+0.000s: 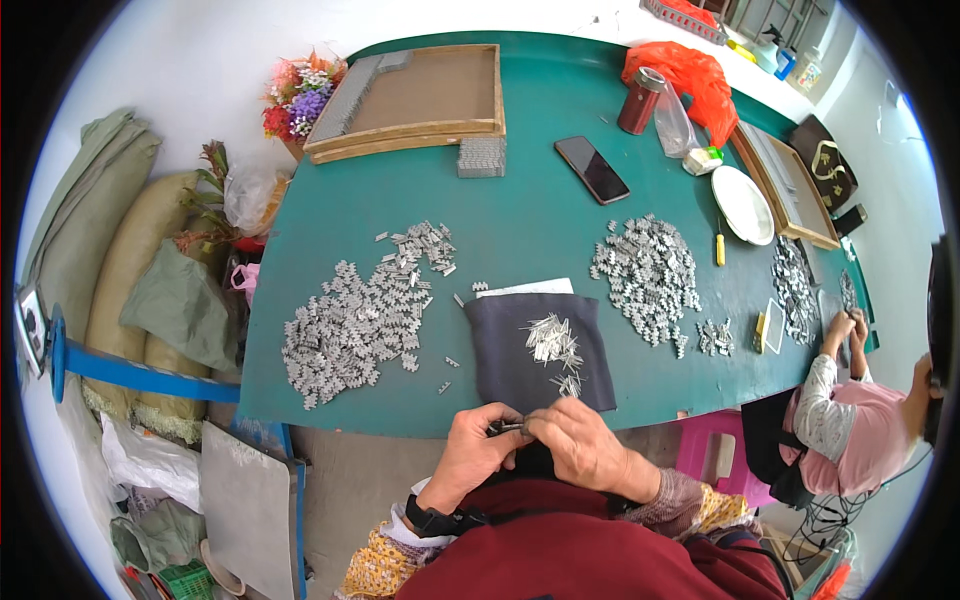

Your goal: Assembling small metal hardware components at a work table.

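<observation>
Just off the table's near edge, my two hands meet in front of my body. My left hand (pixel 470 448) is closed round a small grey metal piece (pixel 505 427), whose shape the fingers partly hide. My right hand (pixel 582 446) pinches at the same spot; what its fingertips hold is too small to make out. Beyond them a dark cloth (pixel 500 345) lies on the table, bearing a loose pile of thin pale pins (pixel 551 340). Heaps of small grey toothed metal parts lie to its left (pixel 350 330) and right (pixel 648 278).
On the green table (pixel 420 200) are a wooden tray (pixel 440 95), a stack of grey parts (pixel 482 158), a phone (pixel 592 170), a red flask (pixel 641 100), a white dish (pixel 743 205) and a yellow-handled screwdriver (pixel 720 249). Another person (pixel 850 420) works at the right.
</observation>
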The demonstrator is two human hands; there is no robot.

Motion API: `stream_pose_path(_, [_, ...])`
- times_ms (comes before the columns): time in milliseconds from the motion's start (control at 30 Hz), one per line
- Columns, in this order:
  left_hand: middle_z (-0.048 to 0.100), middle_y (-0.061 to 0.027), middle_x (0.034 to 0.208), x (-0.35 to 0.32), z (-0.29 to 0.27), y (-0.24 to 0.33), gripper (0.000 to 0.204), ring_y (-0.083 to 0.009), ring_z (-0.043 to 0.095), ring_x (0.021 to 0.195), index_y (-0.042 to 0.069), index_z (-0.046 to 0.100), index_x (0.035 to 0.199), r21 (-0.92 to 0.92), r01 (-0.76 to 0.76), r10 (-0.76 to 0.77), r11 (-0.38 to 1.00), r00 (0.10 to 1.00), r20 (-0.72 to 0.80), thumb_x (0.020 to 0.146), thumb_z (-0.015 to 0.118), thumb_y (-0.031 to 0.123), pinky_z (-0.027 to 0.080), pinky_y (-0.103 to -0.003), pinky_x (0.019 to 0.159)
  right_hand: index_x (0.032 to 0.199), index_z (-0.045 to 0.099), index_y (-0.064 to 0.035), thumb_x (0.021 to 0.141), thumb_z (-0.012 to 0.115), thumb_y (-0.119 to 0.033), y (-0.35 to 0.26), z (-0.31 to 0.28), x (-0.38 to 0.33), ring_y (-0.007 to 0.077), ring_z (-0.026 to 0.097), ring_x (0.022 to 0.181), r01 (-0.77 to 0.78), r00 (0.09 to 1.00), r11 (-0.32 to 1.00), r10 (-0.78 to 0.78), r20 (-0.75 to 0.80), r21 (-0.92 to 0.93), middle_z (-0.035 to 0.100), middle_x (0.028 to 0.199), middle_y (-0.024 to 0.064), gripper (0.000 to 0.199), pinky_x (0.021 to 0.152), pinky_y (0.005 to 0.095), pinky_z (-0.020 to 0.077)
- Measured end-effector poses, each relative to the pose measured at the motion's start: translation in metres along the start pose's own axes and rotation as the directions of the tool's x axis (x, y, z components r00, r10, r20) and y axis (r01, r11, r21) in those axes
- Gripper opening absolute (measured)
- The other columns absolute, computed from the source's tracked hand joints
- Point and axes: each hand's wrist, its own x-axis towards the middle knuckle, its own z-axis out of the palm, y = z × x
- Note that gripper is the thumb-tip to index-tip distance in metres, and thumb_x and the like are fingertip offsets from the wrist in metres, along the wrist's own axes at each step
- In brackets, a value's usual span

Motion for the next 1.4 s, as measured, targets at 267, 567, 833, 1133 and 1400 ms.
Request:
stream_pose_path(267, [0.068, -0.0055, 0.071, 0.002, 0.003, 0.008, 0.008, -0.0093, 0.062, 0.053, -0.002, 0.068, 0.093, -0.06, -0.043, 0.047, 0.997, 0.997, 0.057, 0.087, 0.072, 0.0, 0.044, -0.02, 0.044, 0.108, 0.062, 0.0013, 0.084, 0.066, 0.004, -0.006, -0.003, -0.003, 0.0368, 0.063, 0.081, -0.238, 0.945, 0.946, 0.278, -0.171, 0.219, 0.064, 0.094, 0.0177, 0.024, 0.07, 0.0418, 0.0526])
stream_pose_path(567, [0.067, -0.0084, 0.074, 0.03, 0.009, 0.036, 0.015, -0.0149, 0.067, 0.058, -0.002, 0.057, 0.096, -0.018, -0.071, 0.073, 0.997, 0.986, 0.149, 0.09, 0.07, 0.003, 0.051, -0.024, 0.047, 0.102, 0.06, 0.0013, 0.085, 0.063, 0.002, 0.019, -0.028, 0.014, 0.0393, 0.062, 0.081, -0.32, 0.934, 0.935, 0.339, -0.114, 0.152, 0.06, 0.088, 0.0185, 0.017, 0.069, 0.0453, 0.0521])
stream_pose_path(833, [0.068, -0.0104, 0.077, 0.108, -0.035, 0.074, 0.013, -0.0162, 0.068, 0.061, -0.008, 0.064, 0.102, 0.039, -0.145, 0.142, 0.989, 0.988, 0.065, 0.093, 0.063, 0.002, 0.052, -0.025, 0.048, 0.098, 0.051, 0.0015, 0.088, 0.059, 0.0, 0.111, -0.048, 0.078, 0.0412, 0.056, 0.087, -0.203, 0.973, 0.978, 0.195, -0.126, -0.053, 0.055, 0.088, 0.0198, 0.012, 0.077, 0.0485, 0.0457])
stream_pose_path(1133, [0.064, -0.0222, 0.085, 0.257, -0.084, 0.1, 0.016, -0.0451, 0.063, 0.082, 0.0, 0.069, 0.089, 0.842, -0.222, 0.675, 0.492, 0.708, -0.208, 0.079, 0.072, 0.013, 0.05, -0.049, 0.075, 0.094, 0.049, -0.0016, 0.076, 0.056, 0.005, 0.227, -0.022, 0.19, 0.0346, 0.054, 0.087, -0.117, 0.989, 0.944, 0.083, -0.123, -0.308, 0.053, 0.089, 0.0161, 0.021, 0.08, 0.0436, 0.0446])
stream_pose_path(1400, [0.061, -0.0196, 0.09, 0.322, -0.093, 0.112, 0.018, -0.0407, 0.061, 0.085, -0.001, 0.062, 0.084, 0.852, -0.058, 0.67, 0.52, 0.647, -0.365, 0.077, 0.075, 0.009, 0.048, -0.049, 0.075, 0.097, 0.05, -0.0035, 0.083, 0.06, -0.002, 0.289, -0.015, 0.23, 0.0325, 0.054, 0.088, -0.125, 0.989, 0.863, 0.067, -0.134, -0.49, 0.053, 0.09, 0.0141, 0.017, 0.081, 0.0422, 0.0432])
